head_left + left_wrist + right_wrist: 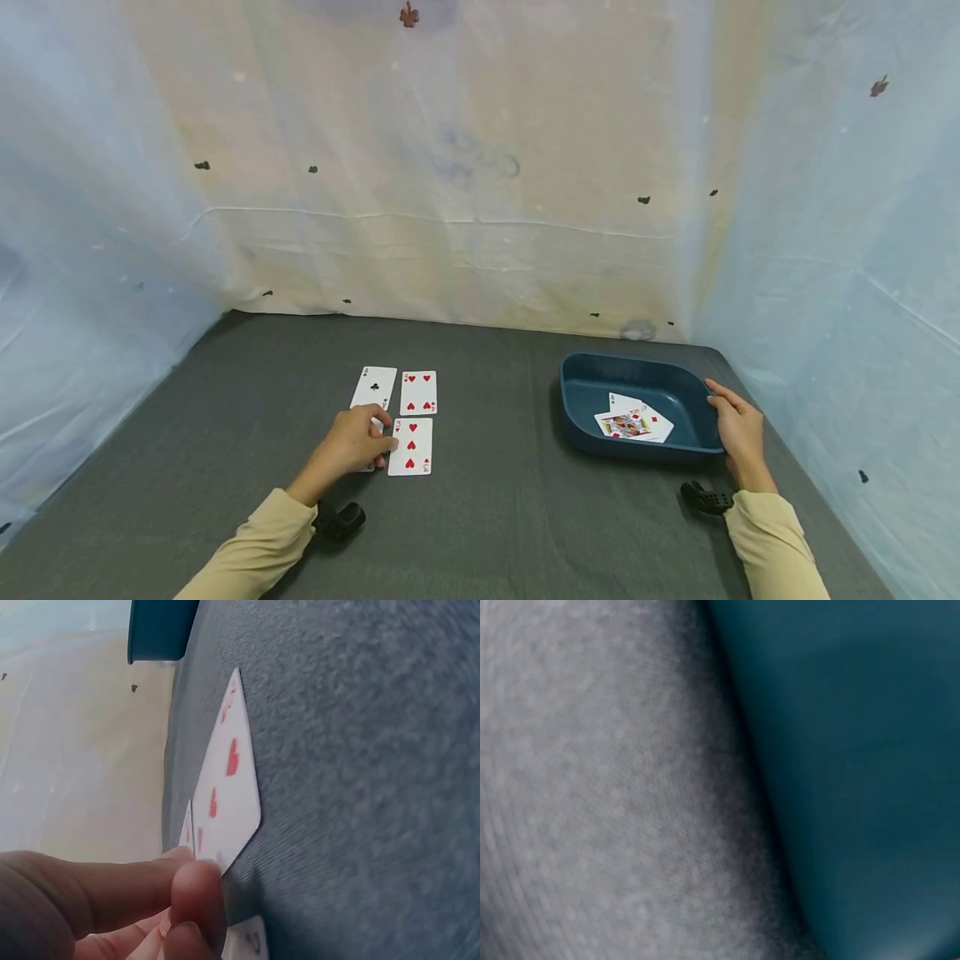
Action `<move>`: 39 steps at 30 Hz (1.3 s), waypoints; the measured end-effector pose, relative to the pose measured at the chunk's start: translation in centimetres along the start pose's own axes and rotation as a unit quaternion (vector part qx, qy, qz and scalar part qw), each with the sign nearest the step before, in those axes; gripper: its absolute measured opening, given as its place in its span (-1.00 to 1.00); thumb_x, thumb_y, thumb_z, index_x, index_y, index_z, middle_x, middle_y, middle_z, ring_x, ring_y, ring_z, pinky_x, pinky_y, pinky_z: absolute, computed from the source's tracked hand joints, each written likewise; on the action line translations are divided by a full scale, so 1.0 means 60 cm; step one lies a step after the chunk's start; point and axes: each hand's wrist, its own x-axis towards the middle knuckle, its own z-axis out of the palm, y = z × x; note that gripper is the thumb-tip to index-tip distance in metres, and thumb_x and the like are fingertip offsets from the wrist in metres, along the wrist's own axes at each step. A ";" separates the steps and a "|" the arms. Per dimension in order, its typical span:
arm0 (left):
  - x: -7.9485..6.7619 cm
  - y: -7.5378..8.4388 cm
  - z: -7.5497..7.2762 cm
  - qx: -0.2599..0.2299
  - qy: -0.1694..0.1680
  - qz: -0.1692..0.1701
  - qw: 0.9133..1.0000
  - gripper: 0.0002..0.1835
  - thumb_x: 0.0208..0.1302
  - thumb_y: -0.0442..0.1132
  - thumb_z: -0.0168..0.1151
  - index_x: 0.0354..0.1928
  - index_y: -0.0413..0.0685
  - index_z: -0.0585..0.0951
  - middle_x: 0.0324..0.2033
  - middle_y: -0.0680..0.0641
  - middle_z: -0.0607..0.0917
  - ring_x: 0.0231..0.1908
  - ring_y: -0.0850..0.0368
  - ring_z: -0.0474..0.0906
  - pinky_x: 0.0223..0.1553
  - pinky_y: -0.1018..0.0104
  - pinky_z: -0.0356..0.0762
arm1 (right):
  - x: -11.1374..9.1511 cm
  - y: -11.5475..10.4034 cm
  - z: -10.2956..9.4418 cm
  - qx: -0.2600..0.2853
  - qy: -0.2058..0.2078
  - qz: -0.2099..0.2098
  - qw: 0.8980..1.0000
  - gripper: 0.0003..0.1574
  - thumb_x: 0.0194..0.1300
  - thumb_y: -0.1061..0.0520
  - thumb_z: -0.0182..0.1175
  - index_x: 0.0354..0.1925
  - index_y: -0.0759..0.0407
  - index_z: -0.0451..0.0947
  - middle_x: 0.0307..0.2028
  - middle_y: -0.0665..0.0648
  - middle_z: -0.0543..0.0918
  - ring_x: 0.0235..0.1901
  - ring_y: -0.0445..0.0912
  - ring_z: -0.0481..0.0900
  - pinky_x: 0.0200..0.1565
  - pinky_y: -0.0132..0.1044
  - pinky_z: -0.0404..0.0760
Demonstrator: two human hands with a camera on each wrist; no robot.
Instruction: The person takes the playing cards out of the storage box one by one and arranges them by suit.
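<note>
Now, left hand pinches white, red-pipped three of hearts; right hand grips rounded dark-blue tray.

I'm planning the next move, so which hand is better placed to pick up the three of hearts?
Probably the left hand: its fingers are at the three of hearts, while the right hand grips the blue tray, well away.

The person is wearing a pale yellow left sleeve and a matching right sleeve, both wrinkling. A rounded black left gadget and a dotted black right gadget are poking out by the sleeves. The left hand and right hand are looking bare.
</note>
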 end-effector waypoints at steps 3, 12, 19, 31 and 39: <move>0.000 0.002 -0.005 0.006 0.003 -0.004 1.000 -0.77 0.10 -0.41 0.39 -0.21 -0.28 0.57 -0.72 0.03 0.56 -0.73 0.17 0.54 -0.66 0.35 0.39 | -0.001 0.001 0.000 0.001 -0.002 0.002 1.000 -0.43 0.52 -0.01 -0.14 0.38 0.18 0.31 0.37 0.25 0.28 0.22 0.07 0.24 0.12 -0.04 0.24; 0.007 0.023 -0.015 -0.005 -0.022 0.015 1.000 -0.74 0.18 -0.31 0.37 -0.12 -0.24 0.58 -0.70 0.03 0.58 -0.70 0.18 0.45 -0.69 0.33 0.23 | -0.001 -0.001 -0.006 -0.007 0.004 -0.018 1.000 -0.46 0.51 -0.01 -0.09 0.35 0.13 0.38 -0.01 0.15 0.48 -0.72 -0.20 0.13 -0.52 -0.28 0.25; 0.020 0.043 -0.011 -0.030 -0.032 0.068 0.997 -0.76 0.18 -0.30 0.37 -0.15 -0.24 0.60 -0.65 0.00 0.63 -0.61 0.06 0.57 -0.59 0.29 0.35 | -0.002 0.001 -0.004 -0.003 -0.001 -0.021 1.000 -0.45 0.52 -0.01 -0.10 0.35 0.15 0.36 0.16 0.23 0.42 -0.76 -0.21 0.10 -0.59 -0.28 0.24; 0.039 0.085 0.012 -0.144 -0.089 0.100 0.980 -0.81 0.27 -0.21 0.32 -0.16 -0.15 0.62 -0.46 -0.23 0.63 -0.50 -0.15 0.58 -0.50 0.22 0.52 | -0.001 0.000 -0.005 -0.003 0.004 -0.020 1.000 -0.45 0.51 0.00 -0.08 0.35 0.16 0.36 0.12 0.18 0.47 -0.67 -0.20 0.19 -0.46 -0.29 0.27; 0.052 0.140 0.027 -0.203 -0.153 0.111 0.961 -0.72 0.36 -0.12 0.24 -0.05 -0.17 0.60 -0.36 -0.09 0.60 -0.43 0.01 0.54 -0.20 0.00 0.59 | 0.001 0.001 -0.002 0.003 0.006 -0.018 1.000 -0.44 0.51 0.00 -0.12 0.36 0.18 0.34 0.33 0.26 0.33 -0.28 -0.05 0.30 -0.17 -0.21 0.22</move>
